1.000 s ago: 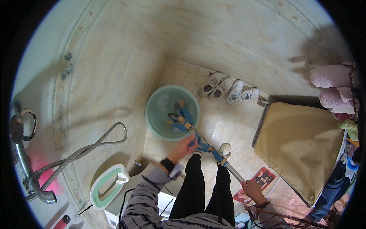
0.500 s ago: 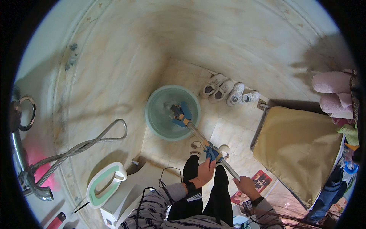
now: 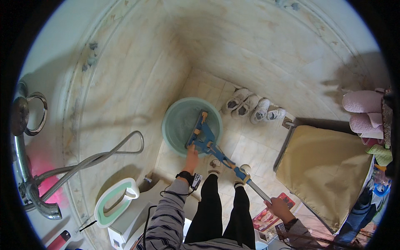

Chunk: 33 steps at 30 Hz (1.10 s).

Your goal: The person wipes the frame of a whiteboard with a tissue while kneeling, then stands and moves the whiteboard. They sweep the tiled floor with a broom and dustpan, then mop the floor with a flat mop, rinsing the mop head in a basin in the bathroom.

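A sponge mop [image 3: 225, 159] with a blue and tan head slants from the basin toward my right side. Its long, narrow head lies spread over a round green basin [image 3: 165, 136] of water. At the head's near end, my left hand [image 3: 191, 159] is closed on its edge, with the fingertips at the basin's near rim. My right hand [image 3: 280, 209] is wrapped round the metal pole near its rear end. The mop's blue lever section lies along the pole between my hands. The underside of the head is hidden.
White shoes [image 3: 250, 106] line the far wall. To the right stands a cloth-covered box [image 3: 325, 166], with pink slippers [image 3: 362, 102] beyond it. On the left are a metal shower hose [image 3: 104, 156], a tap [image 3: 35, 196] and a white-and-green toilet seat [image 3: 114, 204].
My left hand has left the mop's lever section and gone forward to the head. The head, folded in the basin before, is now spread straight and raised. My right hand still grips the pole.
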Available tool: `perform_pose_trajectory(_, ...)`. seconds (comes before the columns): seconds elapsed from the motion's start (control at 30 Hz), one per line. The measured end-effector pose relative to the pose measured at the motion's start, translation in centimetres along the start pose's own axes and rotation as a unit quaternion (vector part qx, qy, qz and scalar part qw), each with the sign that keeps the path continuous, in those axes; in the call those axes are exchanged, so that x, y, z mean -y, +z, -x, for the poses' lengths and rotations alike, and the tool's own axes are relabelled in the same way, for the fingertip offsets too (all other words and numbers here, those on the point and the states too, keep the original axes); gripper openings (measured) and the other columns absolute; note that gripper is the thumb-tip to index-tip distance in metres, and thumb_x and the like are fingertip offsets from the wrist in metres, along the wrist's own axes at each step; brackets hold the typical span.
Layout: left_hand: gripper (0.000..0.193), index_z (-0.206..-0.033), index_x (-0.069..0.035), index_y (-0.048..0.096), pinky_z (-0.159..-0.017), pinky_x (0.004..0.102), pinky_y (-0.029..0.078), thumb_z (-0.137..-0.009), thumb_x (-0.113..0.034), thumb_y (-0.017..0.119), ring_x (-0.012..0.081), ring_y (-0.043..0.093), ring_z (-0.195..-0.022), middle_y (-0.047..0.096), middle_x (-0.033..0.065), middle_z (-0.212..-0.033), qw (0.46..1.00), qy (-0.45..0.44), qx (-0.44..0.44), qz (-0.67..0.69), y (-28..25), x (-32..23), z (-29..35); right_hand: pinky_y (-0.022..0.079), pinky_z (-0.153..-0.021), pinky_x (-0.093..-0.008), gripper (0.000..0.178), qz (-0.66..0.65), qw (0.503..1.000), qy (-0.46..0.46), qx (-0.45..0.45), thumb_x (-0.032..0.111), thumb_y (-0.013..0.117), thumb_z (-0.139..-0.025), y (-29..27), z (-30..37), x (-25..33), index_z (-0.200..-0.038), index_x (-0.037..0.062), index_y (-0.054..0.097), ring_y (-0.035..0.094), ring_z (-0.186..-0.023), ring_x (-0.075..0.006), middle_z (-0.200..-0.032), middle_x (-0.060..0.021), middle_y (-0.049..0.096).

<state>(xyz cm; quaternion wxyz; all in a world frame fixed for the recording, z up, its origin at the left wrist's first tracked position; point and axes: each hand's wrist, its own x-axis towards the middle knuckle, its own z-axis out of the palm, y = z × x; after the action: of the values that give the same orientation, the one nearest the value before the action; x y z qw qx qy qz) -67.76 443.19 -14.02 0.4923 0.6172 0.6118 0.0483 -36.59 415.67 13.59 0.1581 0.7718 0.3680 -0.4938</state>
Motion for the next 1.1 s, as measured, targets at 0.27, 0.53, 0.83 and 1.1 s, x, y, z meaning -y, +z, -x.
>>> perform_pose_trajectory(0.27,0.033,-0.116,0.002,0.052,-0.093,0.0348,0.039,-0.093,-0.019,0.042,0.0281,0.05,-0.112,0.053,0.02,-0.12,0.998,0.043,0.029,-0.028,-3.8,8.6,0.7,0.046,-0.069,-0.0493,0.052,-0.014,1.0,-0.003,0.0,0.047,0.042,-0.088,3.2,-6.6,3.1,-0.079,-0.0013,0.06,0.06,-0.076,-0.0404,-0.078,-0.0234,0.061)
perform_pose_trajectory(0.53,0.029,-0.106,0.002,0.056,-0.08,0.0287,0.044,-0.091,-0.022,0.05,0.0193,0.057,-0.088,0.062,0.0099,-0.092,0.998,-0.001,-0.016,0.053,-5.2,9.1,4.1,0.047,-0.07,-0.0481,0.054,0.007,1.0,0.008,0.004,0.049,0.04,-0.088,2.6,-5.5,4.3,-0.082,-0.0013,0.061,0.06,-0.079,-0.0401,-0.08,-0.0221,0.062)
perform_pose_trajectory(0.83,0.026,-0.102,0.002,0.054,-0.073,0.0273,0.043,-0.092,-0.021,0.05,0.0154,0.052,-0.075,0.059,0.0064,-0.084,0.993,0.0,0.044,0.112,-5.6,8.8,4.3,0.046,-0.073,-0.0474,0.059,0.029,0.998,0.024,0.052,0.052,0.038,-0.088,1.9,-6.9,3.9,-0.084,-0.0011,0.062,0.059,-0.083,-0.0388,-0.085,-0.0217,0.062)
perform_pose_trajectory(1.1,0.029,-0.104,0.004,0.054,-0.076,0.0288,0.044,-0.092,-0.022,0.05,0.0165,0.054,-0.081,0.06,0.0087,-0.09,0.975,-0.073,0.055,0.205,-6.7,6.6,5.2,0.046,-0.074,-0.0477,0.06,0.0,1.0,-0.007,0.029,0.052,0.038,-0.088,2.1,-7.0,4.6,-0.082,-0.0024,0.061,0.059,-0.085,-0.0396,-0.086,-0.0235,0.061)
